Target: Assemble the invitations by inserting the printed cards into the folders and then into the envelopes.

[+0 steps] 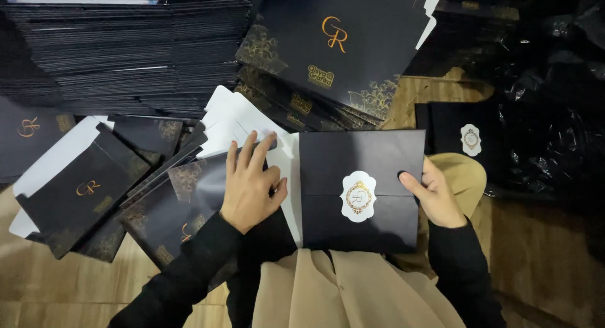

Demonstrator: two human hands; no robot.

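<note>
Hands: left hand [251,184] flat, open on black sleeve [189,202]; right hand [435,195] pinching sealed black envelope [360,189] edge.

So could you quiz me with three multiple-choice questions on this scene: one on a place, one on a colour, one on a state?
1. Where does the left hand rest?
A. on flat black covers
B. on the floor
C. on the tall stack

2. What colour is the seal on the folded black card?
A. red
B. white with gold
C. blue

3. How is that card?
A. torn
B. spread open
C. folded shut, sealed

A: palm lies on the covers.
B: white label, gold emblem.
C: flaps meet under the seal, right hand gripping its edge.
</note>
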